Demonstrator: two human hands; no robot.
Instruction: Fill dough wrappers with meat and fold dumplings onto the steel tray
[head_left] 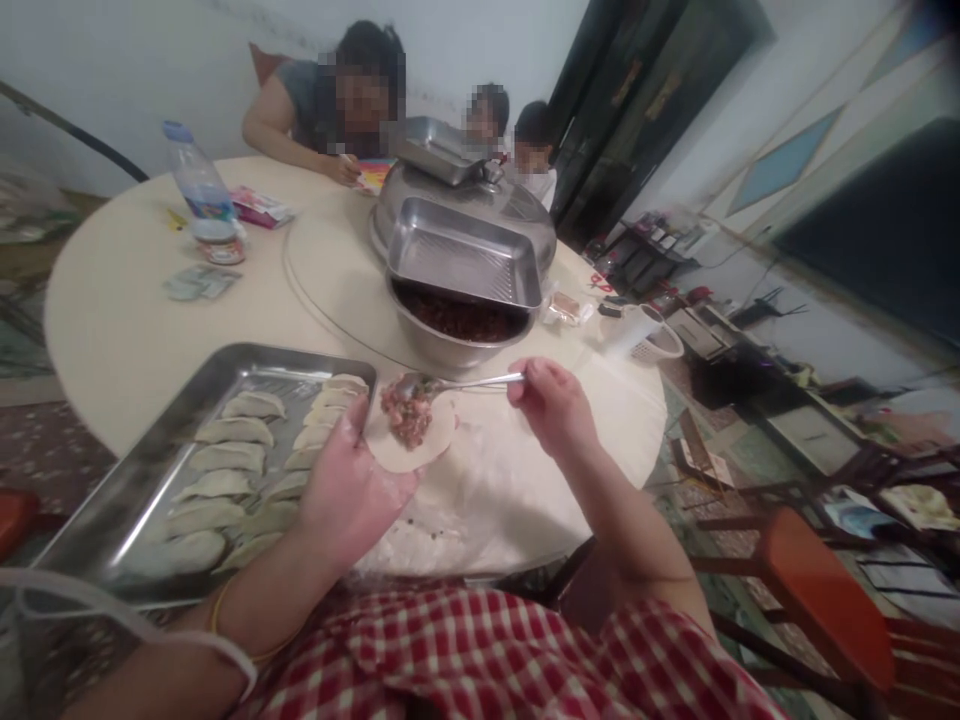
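My left hand holds a round dumpling wrapper with a mound of meat filling on it, fingers cupped under the dough. My right hand pinches the handle of a metal spoon, whose bowl rests at the filling. Both hands hover over the near edge of the round cream table. A steel bowl of dark minced filling stands just beyond the spoon.
A steel tray with several folded dumplings sits at my left. Upturned steel trays and a lid cover the bowl. A water bottle stands far left. Three people sit across the table. A red chair is at my right.
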